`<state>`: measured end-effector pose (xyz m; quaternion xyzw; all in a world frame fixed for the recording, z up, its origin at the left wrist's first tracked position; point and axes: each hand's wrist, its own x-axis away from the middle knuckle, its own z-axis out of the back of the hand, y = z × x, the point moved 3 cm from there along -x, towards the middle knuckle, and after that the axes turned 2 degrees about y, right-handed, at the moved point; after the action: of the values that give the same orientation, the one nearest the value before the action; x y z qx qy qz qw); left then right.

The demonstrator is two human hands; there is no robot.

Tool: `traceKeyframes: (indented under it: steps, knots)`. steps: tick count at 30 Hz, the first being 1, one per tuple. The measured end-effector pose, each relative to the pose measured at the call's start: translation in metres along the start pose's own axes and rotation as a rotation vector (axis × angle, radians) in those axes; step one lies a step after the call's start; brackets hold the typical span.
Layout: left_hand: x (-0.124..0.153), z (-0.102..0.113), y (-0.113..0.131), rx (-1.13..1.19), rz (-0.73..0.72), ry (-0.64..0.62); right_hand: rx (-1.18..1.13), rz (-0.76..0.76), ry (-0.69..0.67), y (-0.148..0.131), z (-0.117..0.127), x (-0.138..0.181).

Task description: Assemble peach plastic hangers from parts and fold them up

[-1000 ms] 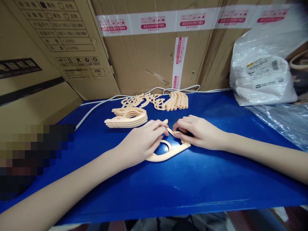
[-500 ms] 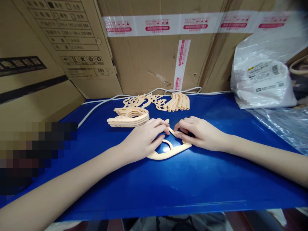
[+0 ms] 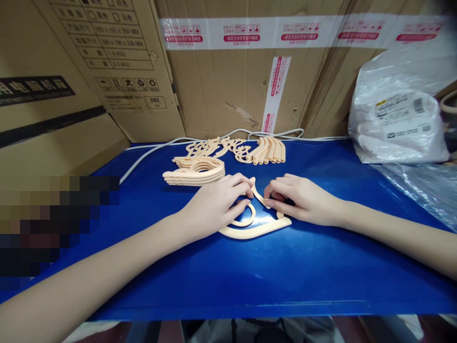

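A cream plastic folding clothes hanger [image 3: 257,232] lies on the blue table between my hands, its long curved arm toward me. My left hand [image 3: 223,202] is closed over its left side and hides that part. With thumb and fingers, my right hand [image 3: 300,197] pinches a thin slanting piece of the hanger near its right end. A rounded loop [image 3: 253,214] of the hanger shows between the hands. Just beyond my left hand sits a stack of similar cream hangers [image 3: 194,178].
Behind the stack lie cream hook-shaped pieces [image 3: 203,147] and a row of curved hanger arms [image 3: 269,150]. A white cable [image 3: 143,159] runs along the back by the cardboard boxes [image 3: 221,90]. At right stands a plastic-wrapped package [image 3: 400,119].
The view has shifted slightly. Between my hands, the hanger's loop has turned and now shows more of its curve. Both hands keep their hold.
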<state>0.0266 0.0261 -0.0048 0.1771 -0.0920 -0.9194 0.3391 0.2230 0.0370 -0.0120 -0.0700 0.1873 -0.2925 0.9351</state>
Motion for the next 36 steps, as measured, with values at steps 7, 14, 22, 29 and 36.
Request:
traceKeyframes:
  steps: [7, 14, 22, 29, 36]
  knots:
    - [-0.001, -0.0004, -0.0022, 0.03, -0.04, 0.067, -0.087, 0.094, -0.029, -0.0057, 0.0023, 0.0041]
    - [-0.0001, 0.0013, -0.002, 0.055, -0.062, 0.106, -0.085, 0.079, -0.027, -0.0045, 0.0026, 0.0042]
    - [0.0005, -0.0019, -0.0024, 0.059, -0.063, 0.071, -0.009, 0.044, 0.036, -0.0031, 0.0042, 0.0031]
    - [-0.0003, 0.0043, -0.0028, -0.026, -0.019, 0.054, 0.064, 0.096, 0.03, -0.0059, 0.0048, 0.0036]
    - [0.0012, 0.0062, 0.0004, -0.105, 0.043, 0.007, 0.072, 0.156, 0.036, -0.0094, 0.0051, 0.0041]
